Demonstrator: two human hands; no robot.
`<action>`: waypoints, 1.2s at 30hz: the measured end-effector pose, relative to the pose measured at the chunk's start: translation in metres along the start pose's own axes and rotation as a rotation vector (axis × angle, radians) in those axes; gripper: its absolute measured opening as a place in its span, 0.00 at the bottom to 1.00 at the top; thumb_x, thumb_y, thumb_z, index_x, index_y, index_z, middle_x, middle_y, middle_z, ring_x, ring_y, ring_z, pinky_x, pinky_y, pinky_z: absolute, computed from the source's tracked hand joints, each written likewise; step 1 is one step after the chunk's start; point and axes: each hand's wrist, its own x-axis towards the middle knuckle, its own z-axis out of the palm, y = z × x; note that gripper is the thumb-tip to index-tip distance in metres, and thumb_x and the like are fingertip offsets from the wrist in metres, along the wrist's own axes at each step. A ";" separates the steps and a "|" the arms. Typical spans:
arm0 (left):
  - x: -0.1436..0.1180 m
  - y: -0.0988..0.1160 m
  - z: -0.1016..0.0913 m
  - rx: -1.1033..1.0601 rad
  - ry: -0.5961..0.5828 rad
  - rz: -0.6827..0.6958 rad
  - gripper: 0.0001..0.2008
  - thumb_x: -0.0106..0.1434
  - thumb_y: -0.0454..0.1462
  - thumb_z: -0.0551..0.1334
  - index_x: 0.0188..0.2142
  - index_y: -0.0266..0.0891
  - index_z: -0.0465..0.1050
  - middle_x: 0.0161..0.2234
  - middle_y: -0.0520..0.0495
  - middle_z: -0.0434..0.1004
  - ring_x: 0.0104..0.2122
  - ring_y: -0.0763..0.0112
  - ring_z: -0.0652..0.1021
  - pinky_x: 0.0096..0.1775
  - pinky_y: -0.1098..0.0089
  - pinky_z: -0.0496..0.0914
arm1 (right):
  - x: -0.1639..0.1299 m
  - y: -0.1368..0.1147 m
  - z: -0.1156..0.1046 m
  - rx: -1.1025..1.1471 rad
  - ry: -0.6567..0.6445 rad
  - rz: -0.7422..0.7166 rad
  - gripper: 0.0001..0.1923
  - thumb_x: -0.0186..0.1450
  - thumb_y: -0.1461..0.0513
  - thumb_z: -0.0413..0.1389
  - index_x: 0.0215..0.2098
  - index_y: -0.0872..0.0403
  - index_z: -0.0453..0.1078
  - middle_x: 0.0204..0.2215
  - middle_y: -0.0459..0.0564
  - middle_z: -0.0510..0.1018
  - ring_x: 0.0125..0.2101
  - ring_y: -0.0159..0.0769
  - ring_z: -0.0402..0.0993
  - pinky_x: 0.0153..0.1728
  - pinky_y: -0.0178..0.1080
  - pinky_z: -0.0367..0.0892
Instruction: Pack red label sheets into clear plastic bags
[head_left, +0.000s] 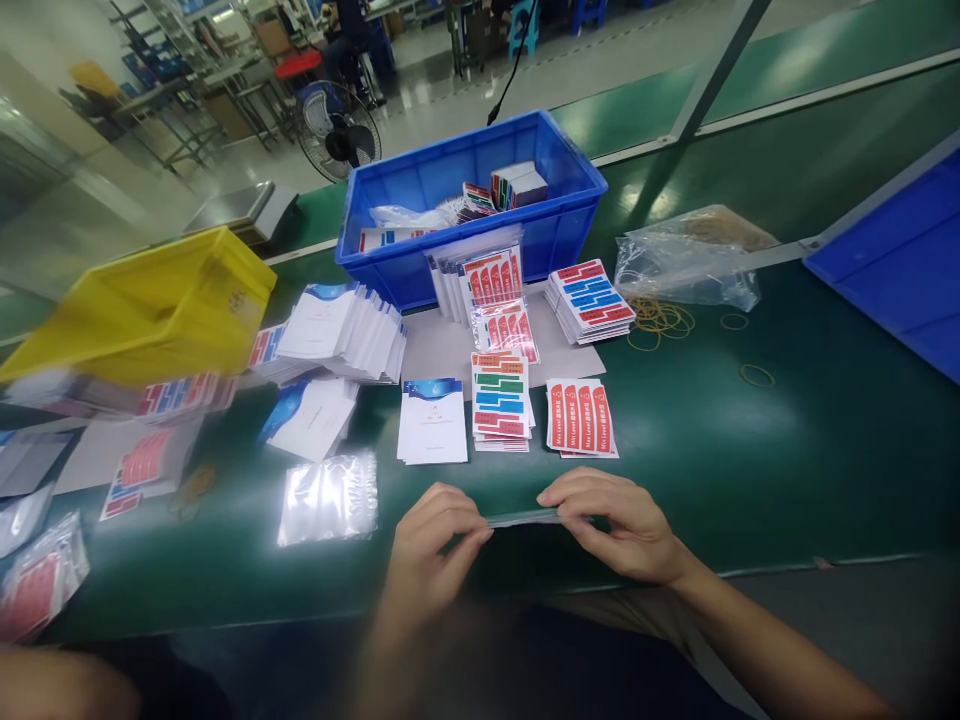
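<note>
My left hand (431,545) and my right hand (615,520) pinch the two ends of a thin clear plastic bag (523,518), held edge-on just above the near edge of the green table (750,470). Right behind my hands lie a stack of red label sheets (579,417), a stack of multicolour label sheets (501,400) and a stack of white-and-blue cards (432,420). A pile of clear bags (328,498) lies to the left of my left hand.
A blue bin (570,215) with packets stands at the back centre, more label stacks (589,300) before it. A yellow bin (150,300) sits at the left. Card piles (341,330), rubber bands (660,320) beside a plastic sack (694,260), and a blue tray (900,260) are around.
</note>
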 end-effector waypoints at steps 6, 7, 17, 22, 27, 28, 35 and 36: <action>-0.004 0.001 -0.001 -0.083 -0.021 -0.047 0.07 0.60 0.26 0.59 0.31 0.39 0.70 0.26 0.50 0.70 0.31 0.70 0.71 0.33 0.66 0.68 | 0.006 0.002 -0.001 0.038 -0.054 -0.005 0.11 0.62 0.73 0.53 0.38 0.54 0.70 0.34 0.53 0.81 0.36 0.36 0.77 0.37 0.38 0.73; -0.005 0.001 0.000 -0.089 -0.032 -0.053 0.07 0.59 0.27 0.60 0.31 0.39 0.70 0.26 0.49 0.70 0.31 0.69 0.71 0.34 0.66 0.68 | 0.007 0.002 -0.002 0.038 -0.071 0.010 0.10 0.62 0.73 0.53 0.38 0.54 0.70 0.34 0.53 0.81 0.37 0.36 0.77 0.38 0.39 0.73; 0.006 0.008 0.015 0.106 -0.114 0.076 0.09 0.58 0.27 0.62 0.38 0.39 0.73 0.30 0.47 0.76 0.31 0.70 0.73 0.33 0.67 0.70 | 0.023 0.001 0.004 0.006 -0.207 -0.080 0.10 0.62 0.70 0.55 0.40 0.54 0.71 0.34 0.51 0.80 0.37 0.36 0.76 0.38 0.38 0.73; 0.013 0.014 0.014 0.066 -0.079 0.095 0.09 0.58 0.26 0.61 0.35 0.39 0.73 0.28 0.48 0.76 0.28 0.71 0.73 0.32 0.67 0.70 | 0.038 -0.010 0.005 0.078 -0.283 -0.066 0.10 0.61 0.71 0.53 0.36 0.54 0.73 0.30 0.50 0.80 0.33 0.35 0.76 0.37 0.38 0.73; 0.020 0.020 0.002 0.070 0.035 0.012 0.07 0.58 0.26 0.60 0.30 0.38 0.73 0.24 0.48 0.75 0.26 0.71 0.73 0.29 0.68 0.69 | 0.077 0.015 -0.026 0.189 -0.422 0.200 0.09 0.63 0.63 0.58 0.43 0.53 0.73 0.38 0.51 0.80 0.39 0.37 0.76 0.38 0.39 0.73; 0.020 0.020 -0.004 0.080 0.059 -0.015 0.07 0.59 0.26 0.60 0.30 0.39 0.73 0.24 0.49 0.75 0.26 0.71 0.73 0.29 0.68 0.69 | 0.088 0.029 -0.037 0.183 -0.326 0.337 0.14 0.62 0.60 0.59 0.46 0.52 0.71 0.38 0.51 0.79 0.39 0.37 0.76 0.35 0.38 0.74; 0.025 0.001 -0.062 0.313 0.160 0.009 0.06 0.60 0.32 0.62 0.29 0.43 0.75 0.24 0.50 0.76 0.25 0.68 0.75 0.27 0.68 0.71 | 0.135 0.147 -0.074 0.154 0.190 0.951 0.17 0.58 0.60 0.62 0.44 0.58 0.66 0.24 0.49 0.77 0.19 0.32 0.72 0.14 0.31 0.67; 0.029 -0.002 -0.069 0.341 0.186 0.012 0.05 0.60 0.32 0.62 0.29 0.43 0.75 0.24 0.50 0.76 0.24 0.68 0.75 0.26 0.68 0.71 | 0.135 0.157 -0.071 0.161 0.169 0.963 0.15 0.57 0.61 0.63 0.40 0.58 0.67 0.19 0.46 0.75 0.17 0.31 0.71 0.13 0.30 0.65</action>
